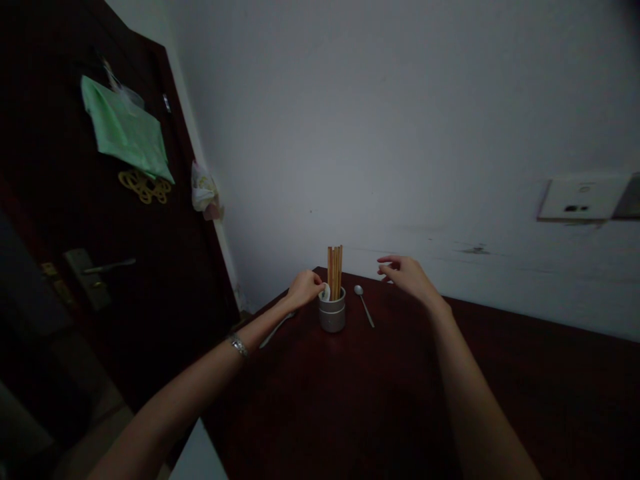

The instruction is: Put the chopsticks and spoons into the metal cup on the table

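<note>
A grey cylindrical utensil holder stands upright on the dark red table, with several wooden chopsticks in it. My left hand is at the holder's left rim, fingers closed on a white spoon whose rounded end shows against the chopsticks. My right hand hovers to the right, fingers apart, holding nothing. Between it and the holder lies a metal spoon. Left of the holder another metal utensil lies on the table, its far end hidden by my left hand.
The dark table meets a pale wall at the back. A dark door with a green cloth is on the left. A plastic bag hangs beside it. A socket plate is on the right wall.
</note>
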Action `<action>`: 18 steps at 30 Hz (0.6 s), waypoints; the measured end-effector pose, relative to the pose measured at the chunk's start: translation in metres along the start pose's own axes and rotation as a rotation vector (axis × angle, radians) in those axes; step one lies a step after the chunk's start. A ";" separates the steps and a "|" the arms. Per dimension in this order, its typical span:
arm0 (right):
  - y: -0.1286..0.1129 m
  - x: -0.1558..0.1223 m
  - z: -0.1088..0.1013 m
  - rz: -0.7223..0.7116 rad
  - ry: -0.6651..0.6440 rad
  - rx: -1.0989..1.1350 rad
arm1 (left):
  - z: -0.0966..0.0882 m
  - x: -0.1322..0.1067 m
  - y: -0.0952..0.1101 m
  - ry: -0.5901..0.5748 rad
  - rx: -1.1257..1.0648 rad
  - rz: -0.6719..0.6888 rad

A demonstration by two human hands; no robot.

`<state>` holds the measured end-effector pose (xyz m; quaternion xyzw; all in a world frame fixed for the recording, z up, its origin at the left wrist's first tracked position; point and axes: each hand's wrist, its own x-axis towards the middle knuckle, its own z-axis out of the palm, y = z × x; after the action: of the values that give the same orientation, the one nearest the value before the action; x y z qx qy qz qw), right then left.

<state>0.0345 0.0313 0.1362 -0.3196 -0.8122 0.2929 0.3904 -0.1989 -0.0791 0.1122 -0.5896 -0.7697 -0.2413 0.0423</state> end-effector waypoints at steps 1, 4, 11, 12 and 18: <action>0.001 0.000 0.000 -0.003 -0.002 -0.006 | -0.001 0.000 0.001 0.003 0.000 -0.003; 0.003 0.001 0.000 -0.010 0.006 -0.023 | -0.003 0.003 0.002 0.007 -0.017 -0.006; 0.005 0.001 -0.004 0.005 0.029 -0.049 | -0.022 0.014 0.006 0.140 -0.066 0.078; 0.006 0.001 -0.005 0.013 0.039 -0.046 | -0.026 0.016 0.008 0.189 -0.077 0.096; -0.006 -0.002 -0.014 0.083 0.051 0.066 | -0.066 0.023 0.026 0.525 -0.219 0.200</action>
<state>0.0450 0.0287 0.1470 -0.3470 -0.7779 0.3273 0.4091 -0.1963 -0.0812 0.1867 -0.5808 -0.6402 -0.4615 0.1995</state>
